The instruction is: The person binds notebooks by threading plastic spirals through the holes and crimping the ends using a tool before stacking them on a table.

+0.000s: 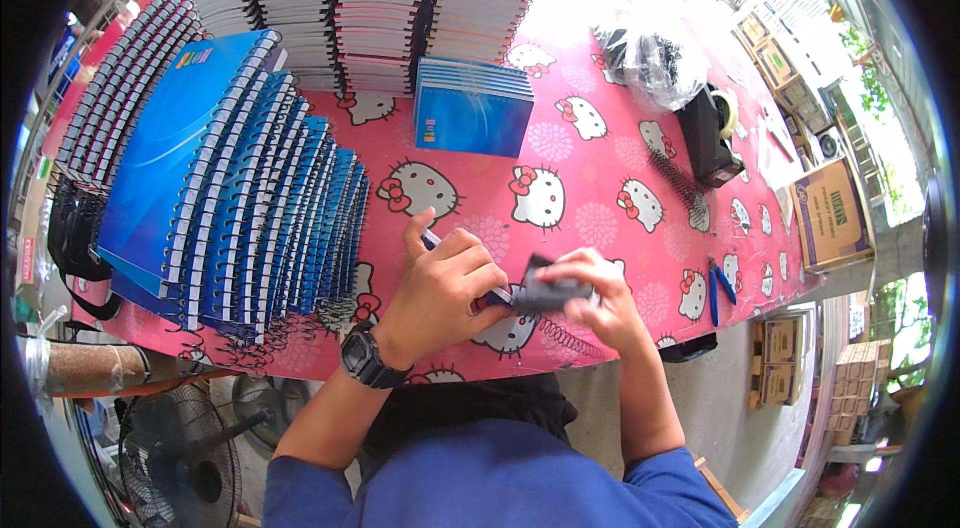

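My left hand (445, 286), with a dark watch at the wrist, is closed around a thin notebook (430, 239) seen edge-on, mostly hidden by the fingers. At the notebook's near right end, my right hand (598, 300) grips a dark, blocky object (550, 295). Motion blurs it, so its kind is unclear. Just below that hand, a loose dark spiral wire coil (568, 339) lies on the pink table cover. To the left stands a big stack of blue spiral notebooks (190, 163), nearest to my left hand.
Small blue notebooks (474, 113) sit before tall stacks of bound pages (380, 8). A black tape dispenser (712, 138), a clear plastic bag (665, 68), another coil (677, 176) and blue-handled pliers (716, 290) lie to the right. A fan (185, 458) stands below the left table edge.
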`<state>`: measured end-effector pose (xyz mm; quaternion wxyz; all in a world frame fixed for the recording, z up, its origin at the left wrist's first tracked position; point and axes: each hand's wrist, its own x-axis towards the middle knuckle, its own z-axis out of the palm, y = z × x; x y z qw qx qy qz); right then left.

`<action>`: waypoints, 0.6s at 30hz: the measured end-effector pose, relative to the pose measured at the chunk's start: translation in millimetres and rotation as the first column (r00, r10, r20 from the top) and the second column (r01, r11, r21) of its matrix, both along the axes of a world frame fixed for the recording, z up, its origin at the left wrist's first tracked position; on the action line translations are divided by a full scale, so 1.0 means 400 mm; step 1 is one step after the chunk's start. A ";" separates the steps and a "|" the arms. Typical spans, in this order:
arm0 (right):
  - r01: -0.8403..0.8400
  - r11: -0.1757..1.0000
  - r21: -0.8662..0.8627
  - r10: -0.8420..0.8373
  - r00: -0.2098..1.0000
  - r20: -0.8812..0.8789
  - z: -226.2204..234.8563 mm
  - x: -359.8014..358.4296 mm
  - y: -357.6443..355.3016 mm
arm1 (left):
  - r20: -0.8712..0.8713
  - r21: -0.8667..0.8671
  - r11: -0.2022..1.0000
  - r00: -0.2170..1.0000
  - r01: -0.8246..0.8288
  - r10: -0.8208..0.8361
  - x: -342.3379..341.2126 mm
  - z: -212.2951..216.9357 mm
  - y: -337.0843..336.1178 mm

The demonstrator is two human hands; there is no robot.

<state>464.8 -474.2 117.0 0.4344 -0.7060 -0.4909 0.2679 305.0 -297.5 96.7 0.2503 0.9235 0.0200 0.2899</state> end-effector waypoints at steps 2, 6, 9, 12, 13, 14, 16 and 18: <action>0.142 0.990 -0.022 -0.139 0.984 0.111 0.003 0.024 0.003 | 0.016 -0.009 1.000 1.000 -0.004 0.004 -0.003 -0.002 0.000; -0.070 0.994 0.082 0.073 0.997 -0.037 0.001 -0.018 0.013 | 0.040 -0.079 0.997 0.999 -0.007 0.010 0.002 -0.014 0.000; 0.078 0.990 0.115 -0.061 0.987 -0.147 -0.029 0.011 0.013 | 0.252 -0.208 0.972 0.954 -0.108 0.160 0.011 -0.017 0.013; -0.009 0.957 0.288 0.155 0.860 -0.486 -0.016 -0.022 0.027 | 0.245 -0.760 0.647 0.952 0.069 0.186 0.010 -0.062 0.037; 0.031 0.989 0.146 0.003 0.975 -0.223 -0.015 -0.019 0.039 | 0.061 -0.858 0.513 0.997 0.026 0.052 -0.001 -0.077 0.052; 0.112 0.993 0.025 -0.114 0.990 0.083 -0.015 -0.015 0.049 | 0.066 -0.858 0.514 0.996 0.022 0.068 -0.001 -0.087 0.055; 0.187 0.979 0.081 -0.196 0.973 0.121 -0.021 0.005 0.040 | -0.120 -0.844 0.530 0.992 -0.084 -0.034 -0.004 -0.094 0.060; 0.009 0.923 0.385 0.138 0.925 -0.353 -0.004 -0.001 0.051 | -0.090 -0.874 0.478 0.996 -0.089 0.021 0.002 -0.081 0.052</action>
